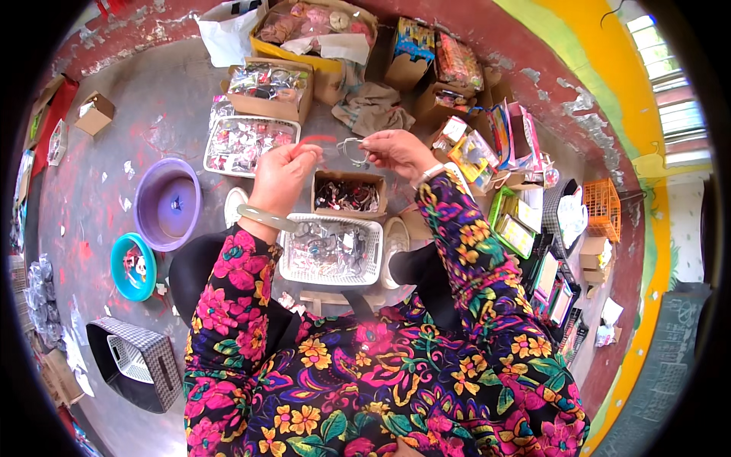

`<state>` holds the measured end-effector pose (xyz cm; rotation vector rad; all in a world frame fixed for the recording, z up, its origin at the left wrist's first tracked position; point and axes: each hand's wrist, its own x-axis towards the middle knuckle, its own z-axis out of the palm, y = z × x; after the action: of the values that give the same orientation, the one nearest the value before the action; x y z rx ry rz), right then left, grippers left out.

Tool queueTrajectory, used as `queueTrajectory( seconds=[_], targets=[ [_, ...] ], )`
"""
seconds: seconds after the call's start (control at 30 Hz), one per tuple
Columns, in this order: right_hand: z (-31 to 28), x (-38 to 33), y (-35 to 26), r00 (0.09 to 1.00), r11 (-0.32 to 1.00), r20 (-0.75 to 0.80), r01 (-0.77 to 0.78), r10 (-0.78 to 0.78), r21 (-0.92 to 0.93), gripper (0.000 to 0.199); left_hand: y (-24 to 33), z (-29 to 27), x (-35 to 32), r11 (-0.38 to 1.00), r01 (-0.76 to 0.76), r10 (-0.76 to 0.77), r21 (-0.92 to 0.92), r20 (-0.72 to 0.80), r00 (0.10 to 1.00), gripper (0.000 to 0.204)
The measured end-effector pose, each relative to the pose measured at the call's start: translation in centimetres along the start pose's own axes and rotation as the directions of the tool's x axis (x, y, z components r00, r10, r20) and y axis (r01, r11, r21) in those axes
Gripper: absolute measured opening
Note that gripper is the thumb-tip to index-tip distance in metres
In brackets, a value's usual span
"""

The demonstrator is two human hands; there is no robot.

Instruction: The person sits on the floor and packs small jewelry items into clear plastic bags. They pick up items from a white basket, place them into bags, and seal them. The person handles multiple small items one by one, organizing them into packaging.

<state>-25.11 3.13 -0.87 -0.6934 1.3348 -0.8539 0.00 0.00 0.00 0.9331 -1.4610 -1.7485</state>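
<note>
My left hand [283, 181] is raised in front of me, its fingers pinched on a thin red strip [317, 140] that blurs into something see-through. Opposite it, my right hand [400, 154] pinches a small pale looped item [352, 151]; its exact kind is too small to tell. Below the hands stands a cardboard box [349, 211] of small dark and shiny pieces. Nearer to me, a white plastic basket [289, 259] holds many items in clear wrappers. Another white basket [212, 156] of small packed goods lies beyond my left hand.
On the left floor are a purple basin [188, 190], a teal basin [118, 266] and a checked bin [161, 369]. Filled cartons [251, 103] stand at the back. A green crate [512, 240], an orange crate [601, 206] and stacked packages line the right wall.
</note>
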Motion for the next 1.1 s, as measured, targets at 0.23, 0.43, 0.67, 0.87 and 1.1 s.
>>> queueTrajectory(
  seconds=[0.23,0.43,0.67,0.87,1.1],
  targets=[
    [3.7,-7.9,-1.8,0.966,0.933,0.132,0.169,-0.221,0.319,0.011,0.1,1.6,-1.5,0.961,0.257,-0.251,-0.107,0.061,0.966,0.019],
    [4.8,-7.8,-2.3,0.917,0.913,0.158,0.32,-0.366,0.254,0.012,-0.7,3.1,-1.2,0.971,0.206,-0.202,-0.118,0.048,0.978,0.015],
    [5.0,-7.7,-2.0,0.922,0.911,0.117,0.385,-0.37,-0.148,0.013,-3.5,2.7,-0.5,0.988,0.139,-0.144,0.072,0.069,0.987,0.02],
    [5.1,-8.0,-2.2,0.924,0.894,0.042,0.38,-0.381,-0.236,0.012,-1.8,3.2,-1.4,0.909,-0.026,0.022,0.416,0.014,1.0,0.026],
    [5.8,-7.9,-1.2,0.869,0.814,0.057,0.481,-0.491,-0.327,0.011,-0.7,3.4,-1.7,0.864,-0.037,0.004,0.503,0.067,0.998,0.027]
  ],
)
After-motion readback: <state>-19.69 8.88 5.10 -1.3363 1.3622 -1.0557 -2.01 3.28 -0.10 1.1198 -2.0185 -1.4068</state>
